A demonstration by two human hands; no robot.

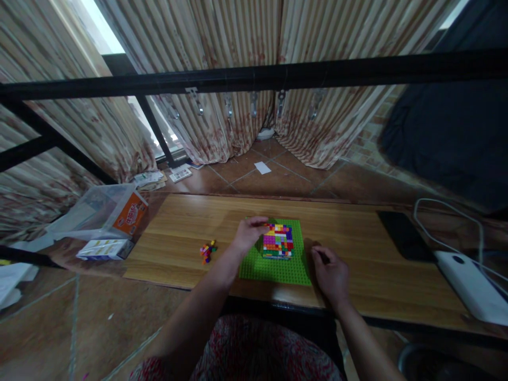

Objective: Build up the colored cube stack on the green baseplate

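Note:
A block of many-coloured toy building bricks [278, 242] stands on a green studded baseplate [273, 272] on the bench. My left hand [251, 232] reaches over the plate's left side. Its thumb and fingers come together at the far left corner of the brick block; whatever is between the fingertips is too small to make out. Just off the plate's right edge, my right hand [332, 271] rests on the wood with curled fingers and nothing visible in them. A small heap of loose bricks [206, 252] lies to the left of my left forearm.
On the wooden bench [166, 227], a dark flat device [407, 235] and a white device with a cable [472, 286] lie at the right. A clear plastic bin [99, 211] and a small box [105, 248] stand off its left end. A black rail [246, 79] crosses beyond.

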